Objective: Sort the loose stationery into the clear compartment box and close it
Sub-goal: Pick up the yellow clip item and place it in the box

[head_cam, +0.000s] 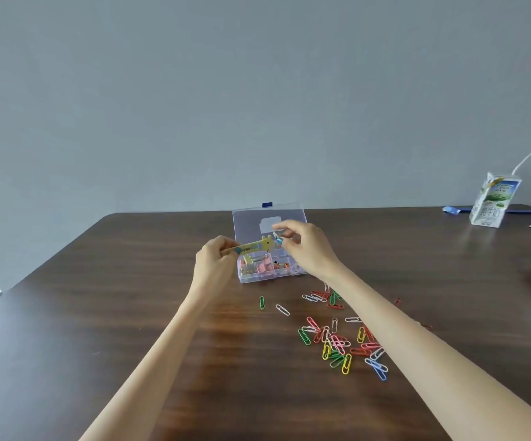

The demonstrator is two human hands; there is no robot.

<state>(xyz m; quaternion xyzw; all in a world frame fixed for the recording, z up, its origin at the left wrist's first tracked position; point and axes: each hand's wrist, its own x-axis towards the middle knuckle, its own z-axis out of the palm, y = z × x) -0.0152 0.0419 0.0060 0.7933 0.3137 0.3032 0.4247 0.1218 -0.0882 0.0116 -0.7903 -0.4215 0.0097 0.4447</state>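
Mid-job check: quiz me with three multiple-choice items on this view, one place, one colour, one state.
1. Where is the yellow giraffe-shaped piece?
A) lying flat, untouched
B) held between the left hand and right hand, above the clear compartment box
C) inside a compartment

2. What colour is the latch on the lid?
A) red
B) blue
C) green

3. The lid is:
A) open, standing up
B) shut
C) detached

Answers: B, both hands pinch its ends; B, the tab on the lid's top edge is blue; A, the compartments lie uncovered.
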